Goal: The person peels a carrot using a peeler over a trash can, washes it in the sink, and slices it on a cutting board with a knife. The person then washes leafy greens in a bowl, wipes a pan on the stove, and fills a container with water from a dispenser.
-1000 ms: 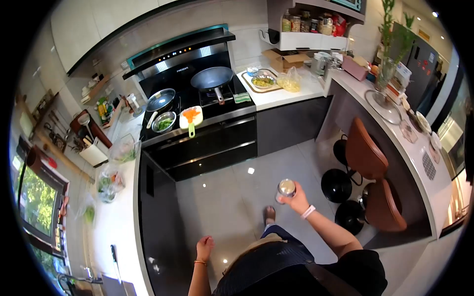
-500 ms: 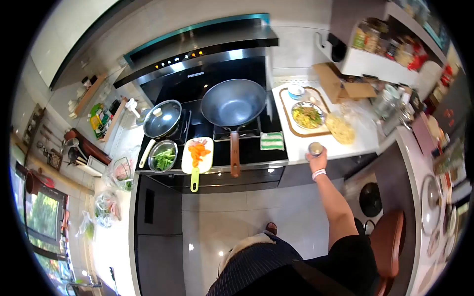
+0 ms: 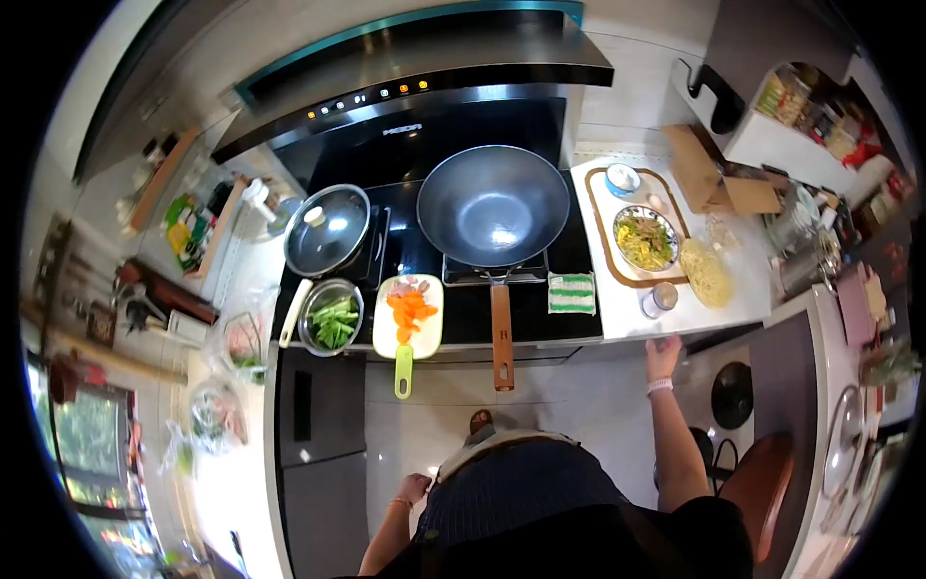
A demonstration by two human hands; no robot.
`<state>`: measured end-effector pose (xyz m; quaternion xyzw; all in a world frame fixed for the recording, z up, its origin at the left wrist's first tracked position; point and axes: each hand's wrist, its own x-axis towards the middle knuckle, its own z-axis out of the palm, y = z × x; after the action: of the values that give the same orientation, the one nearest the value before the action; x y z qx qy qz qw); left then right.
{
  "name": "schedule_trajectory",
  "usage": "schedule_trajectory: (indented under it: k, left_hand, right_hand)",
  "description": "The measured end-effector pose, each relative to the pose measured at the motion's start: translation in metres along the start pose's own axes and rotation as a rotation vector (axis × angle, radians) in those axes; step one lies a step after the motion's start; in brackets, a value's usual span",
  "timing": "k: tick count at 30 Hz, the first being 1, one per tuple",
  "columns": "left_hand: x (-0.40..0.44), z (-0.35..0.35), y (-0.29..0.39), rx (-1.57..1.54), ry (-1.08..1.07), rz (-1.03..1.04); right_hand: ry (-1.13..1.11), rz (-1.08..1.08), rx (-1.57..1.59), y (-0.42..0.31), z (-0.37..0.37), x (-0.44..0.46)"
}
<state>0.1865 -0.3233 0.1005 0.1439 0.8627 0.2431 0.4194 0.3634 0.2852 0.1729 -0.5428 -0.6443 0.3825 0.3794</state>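
Note:
My right hand, a pale band at its wrist, is just off the front edge of the right counter. Its fingers are apart and hold nothing. A small clear jar stands on the counter a little beyond it. Behind the jar, a bowl of mixed yellow, green and brown food sits on a brown-rimmed tray. A pile of pale noodles lies beside the tray. Low by my waist is my left hand, fingers curled together, with nothing visible in them.
A dark wok with a wooden handle sits on the hob. To its left are a lidded pan, a bowl of cut greens and a green-handled board with orange pieces. A striped cloth lies at the hob's right edge.
My right hand has let go of the jar, which now stands on the counter, and has drawn back toward me. My left hand has come into view. The camera view has shifted.

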Motion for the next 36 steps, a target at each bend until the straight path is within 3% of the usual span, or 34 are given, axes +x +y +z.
schedule_trajectory:
  k: [1, 2, 3, 4, 6, 7, 9, 10, 14, 16, 18, 20, 26, 30, 32, 36]
  left_hand:
    - [0.021, -0.017, 0.006, 0.118, -0.116, 0.058]
    - [0.032, -0.04, 0.041, 0.042, -0.077, -0.015]
    - [0.042, -0.057, 0.069, -0.165, 0.027, 0.146]
    - [0.063, -0.082, 0.104, -0.461, -0.064, 0.208]
    - [0.059, -0.153, 0.239, -0.406, 0.053, 0.506]
    - [0.08, -0.175, 0.276, -0.48, 0.131, 0.67]
    - [0.097, -0.222, 0.381, -0.256, 0.36, 0.906]
    - [0.125, -0.235, 0.423, -0.287, 0.309, 1.108]
    - [0.223, -0.237, 0.541, 0.441, 0.546, 1.388]
    - [0.291, -0.217, 0.544, 0.67, 0.572, 1.251]
    - [0.267, -0.205, 0.556, 0.958, 0.472, 0.863]
    - [0.288, -0.194, 0.558, 1.007, 0.433, 0.749]
    - [0.285, -0.187, 0.573, 1.091, 0.4, 0.665]
    - [0.279, -0.192, 0.577, 1.111, 0.43, 0.638]
    - [0.275, -0.204, 0.571, 1.11, 0.463, 0.672]
    - [0.283, -0.222, 0.558, 1.018, 0.503, 0.697]
  right_hand:
    - [-0.064, 0.101, -0.094, 0.007, -0.01, -0.024]
    - [-0.119, 0.209, -0.181, 0.011, -0.016, -0.051]
    - [-0.167, 0.232, -0.219, 0.0, -0.025, -0.087]
    - [-0.209, 0.26, -0.253, -0.015, -0.034, -0.123]
    - [-0.275, 0.347, -0.461, 0.005, -0.048, -0.18]
    - [-0.373, 0.473, -0.467, 0.022, -0.054, -0.205]
    - [-0.597, 0.673, -0.412, 0.043, -0.073, -0.251]
    - [-0.671, 0.546, -0.41, 0.06, -0.081, -0.276]
    - [-0.422, 0.689, -0.313, 0.051, -0.102, -0.375]
    - [-0.276, 0.771, -0.216, 0.039, -0.109, -0.421]
    - [-0.166, 0.813, -0.232, 0.033, -0.111, -0.467]
    - [-0.009, 0.908, -0.185, 0.052, -0.1, -0.515]
    - [0.101, 1.066, -0.099, 0.051, -0.086, -0.543]
    - [-0.104, 1.025, -0.085, 0.047, -0.099, -0.506]
    - [0.086, 1.07, 0.2, 0.031, -0.097, -0.48]
    - [-0.09, 0.979, 0.637, 0.054, -0.099, -0.456]
